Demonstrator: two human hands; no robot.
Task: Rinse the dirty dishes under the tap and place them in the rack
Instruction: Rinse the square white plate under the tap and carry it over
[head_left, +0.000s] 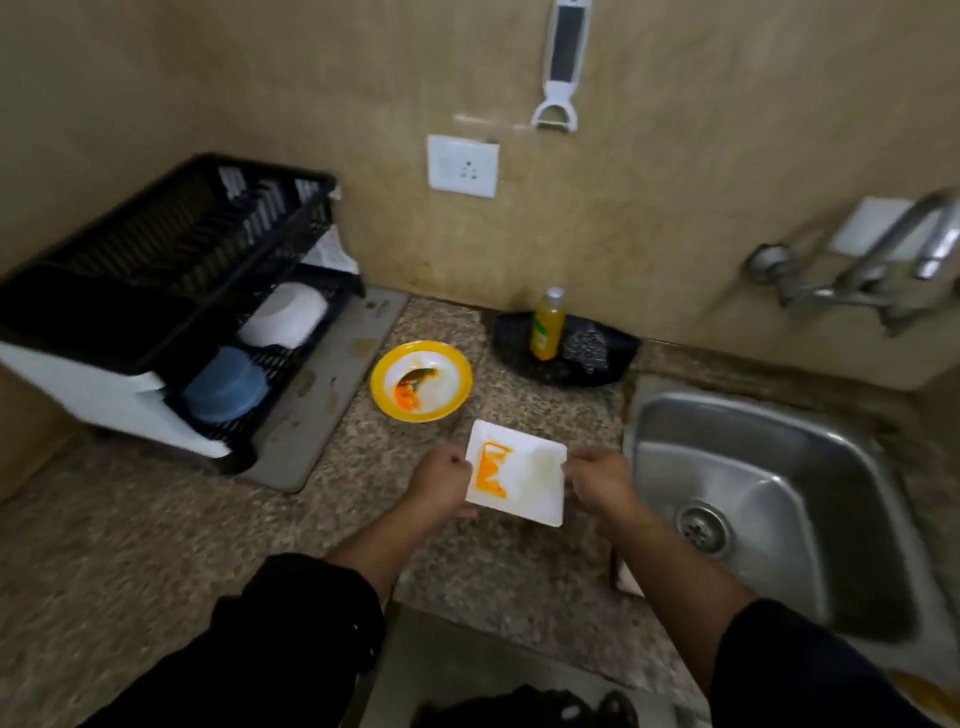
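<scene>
Head view, 1 frame.

- Square white plate (540, 486): held by both hands over the speckled granite desk (156, 545), just left of the steel sink (779, 457). Orange smear on its left half. Whether it cleared the desk could not be told.
- Left hand (441, 480): fingers clamped on the plate's left edge, thumb on top.
- Right hand (597, 483): fingers clamped on the plate's right edge, thumb on top. Both forearms bare below dark sleeves.
- Round yellow-rimmed plate (415, 347): flat on the desk beyond the square plate, apart from it, with orange and dark residue inside.
- Black dish rack (171, 280): 2 tiers, at the left on a grey mat (322, 410). Lower tier held a white bowl (283, 314) and a blue bowl (226, 384). Upper tier contents not clear through blur.
- Tap (883, 260): wall-mounted above the sink, blurred; no water seen.
- Black tray (519, 332) against the wall held a yellow soap bottle (548, 327), upright, and a steel scrubber (587, 343) beside it.
- Wall: white socket (462, 166) and a hanging white peeler (561, 67).
</scene>
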